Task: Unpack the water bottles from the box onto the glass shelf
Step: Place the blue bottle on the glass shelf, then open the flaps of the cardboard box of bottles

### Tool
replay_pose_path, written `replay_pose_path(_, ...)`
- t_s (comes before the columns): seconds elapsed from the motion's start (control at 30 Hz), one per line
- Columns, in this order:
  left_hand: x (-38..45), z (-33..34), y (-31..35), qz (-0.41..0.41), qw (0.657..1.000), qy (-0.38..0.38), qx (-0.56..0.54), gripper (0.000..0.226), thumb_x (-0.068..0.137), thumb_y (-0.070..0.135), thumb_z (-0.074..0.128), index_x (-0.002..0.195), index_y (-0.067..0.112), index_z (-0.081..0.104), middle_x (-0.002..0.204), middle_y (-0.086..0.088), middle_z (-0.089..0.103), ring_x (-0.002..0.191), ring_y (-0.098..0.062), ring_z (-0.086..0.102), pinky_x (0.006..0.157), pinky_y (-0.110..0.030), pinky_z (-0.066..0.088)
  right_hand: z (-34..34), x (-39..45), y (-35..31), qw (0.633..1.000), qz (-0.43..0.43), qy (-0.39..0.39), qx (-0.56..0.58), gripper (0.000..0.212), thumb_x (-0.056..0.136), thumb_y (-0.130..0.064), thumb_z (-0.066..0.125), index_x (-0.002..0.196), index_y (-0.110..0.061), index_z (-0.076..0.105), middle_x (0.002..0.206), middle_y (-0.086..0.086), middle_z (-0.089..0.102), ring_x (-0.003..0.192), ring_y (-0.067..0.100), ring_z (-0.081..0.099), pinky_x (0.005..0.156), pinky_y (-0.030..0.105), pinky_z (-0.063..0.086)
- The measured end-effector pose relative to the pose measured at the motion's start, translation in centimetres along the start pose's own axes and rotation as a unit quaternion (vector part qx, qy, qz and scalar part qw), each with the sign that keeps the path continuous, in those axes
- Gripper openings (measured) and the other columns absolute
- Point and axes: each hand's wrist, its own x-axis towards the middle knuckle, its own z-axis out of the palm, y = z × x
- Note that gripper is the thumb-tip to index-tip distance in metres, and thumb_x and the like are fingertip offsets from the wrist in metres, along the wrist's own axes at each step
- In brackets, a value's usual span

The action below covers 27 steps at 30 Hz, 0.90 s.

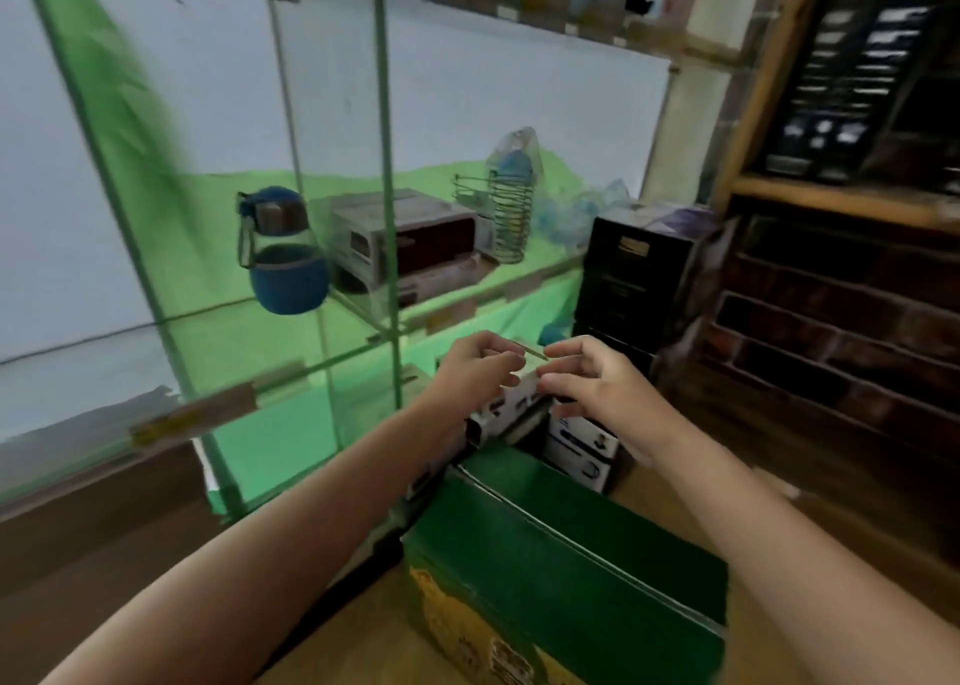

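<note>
Nearest the lens, two bare forearms reaching forward over a green cardboard box [566, 570] standing open on a wooden tabletop [353, 643], yellow print on its near face. Beyond its far rim, a small white carton [511, 401] raised at the box mouth, left hand [475, 372] curled round its left side, right hand [592, 380] with fingers loosely bent at its top right edge, apparently pinching a thin flap; exact grip blurred. Another white carton [579, 448] with dark print lower down inside the box, just right of the raised one. Up and to the left, a glass shelf [291, 367] framed in green, price tags along its front edge. One blue water bottle [283, 250] with clear middle and strap upright on the upper glass level, left of a grey and maroon boxed item [410, 240]. Further right, a wire holder [506, 216] and a stack of black boxes [631, 273]. Dark wooden shelving [841, 320] at far right
</note>
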Motion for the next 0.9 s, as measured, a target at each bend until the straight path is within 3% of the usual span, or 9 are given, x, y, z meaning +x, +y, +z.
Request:
replay_pose_path(0.13, 0.6, 4.9, -2.7, -0.028, 0.999, -0.041, 0.011, 0.018, 0.088, 0.005, 0.054, 0.075, 0.016, 0.055, 0.068, -0.002, 0.057, 0.066, -0.014, 0.055, 0.062, -0.023, 0.044, -3.0, -2.5, 4.1, 0.998, 0.044, 0.038, -0.022, 0.020, 0.090, -0.011, 0.061, 0.109, -0.015, 0.056, 0.108, 0.007, 0.062, 0.102, 0.019, 0.063, 0.078, 0.028, 0.056)
replay_pose_path(0.33, 0.7, 10.8, -8.7, -0.091, 0.989, -0.098, 0.066, 0.008, 0.089, 0.014, 0.057, 0.081, 0.011, 0.058, 0.073, -0.003, 0.059, 0.076, -0.020, 0.058, 0.080, -0.036, 0.051, -5.7, -5.0, 11.9, 0.988, 0.123, 0.085, -0.038, 0.012, 0.091, -0.010, 0.060, 0.091, -0.022, 0.060, 0.106, 0.009, 0.062, 0.099, 0.019, 0.062, 0.077, 0.028, 0.056)
replay_pose_path(0.5, 0.1, 14.5, -14.0, -0.133, 0.975, -0.146, 0.103, 0.011, 0.087, 0.016, 0.059, 0.076, 0.020, 0.059, 0.078, -0.005, 0.064, 0.077, -0.019, 0.062, 0.076, -0.033, 0.048, -6.4, -6.5, 18.0, 0.975, 0.203, 0.095, -0.006, 0.014, 0.091, -0.006, 0.058, 0.092, -0.020, 0.060, 0.110, 0.011, 0.062, 0.104, 0.022, 0.061, 0.081, 0.030, 0.056)
replay_pose_path(0.63, 0.2, 16.1, -15.6, -0.143, 0.967, -0.169, 0.125, 0.014, 0.086, 0.017, 0.058, 0.074, 0.022, 0.059, 0.077, -0.004, 0.063, 0.078, -0.020, 0.062, 0.081, -0.035, 0.051, -6.6, -7.0, 20.7, 0.968, 0.226, 0.108, 0.008, 0.015, 0.091, -0.004, 0.057, 0.093, -0.018, 0.060, 0.104, 0.008, 0.061, 0.102, 0.021, 0.061, 0.078, 0.028, 0.055)
replay_pose_path(0.7, 0.2, 16.7, -16.2, -0.153, 0.964, -0.177, 0.127, 0.013, 0.086, 0.016, 0.058, 0.074, 0.022, 0.059, 0.076, -0.003, 0.063, 0.080, -0.020, 0.062, 0.076, -0.033, 0.049, -6.7, -7.2, 21.8, 0.965, 0.234, 0.117, 0.009, 0.014, 0.091, -0.003, 0.056, 0.097, -0.015, 0.060, 0.101, 0.005, 0.061, 0.101, 0.020, 0.060, 0.077, 0.026, 0.054)
replay_pose_path(0.8, 0.2, 17.5, -17.2, -0.165, 0.959, -0.187, 0.134, 0.013, 0.086, 0.017, 0.058, 0.075, 0.021, 0.060, 0.073, -0.002, 0.061, 0.082, -0.022, 0.060, 0.074, -0.029, 0.045, -6.8, -7.7, 23.4, 0.959, 0.245, 0.138, -0.046, 0.019, 0.091, -0.001, 0.056, 0.107, -0.009, 0.063, 0.105, 0.006, 0.063, 0.102, 0.019, 0.059, 0.080, 0.023, 0.050)
replay_pose_path(0.9, -0.1, 17.7, -18.0, -0.161, 0.949, -0.213, 0.169, 0.008, 0.088, 0.019, 0.057, 0.081, 0.018, 0.059, 0.075, -0.001, 0.058, 0.084, -0.022, 0.056, 0.076, -0.028, 0.043, -7.5, -8.6, 25.0, 0.935, 0.281, 0.117, -0.184, 0.027, 0.091, -0.008, 0.058, 0.118, -0.012, 0.063, 0.124, 0.004, 0.061, 0.117, 0.019, 0.055, 0.086, 0.022, 0.040)
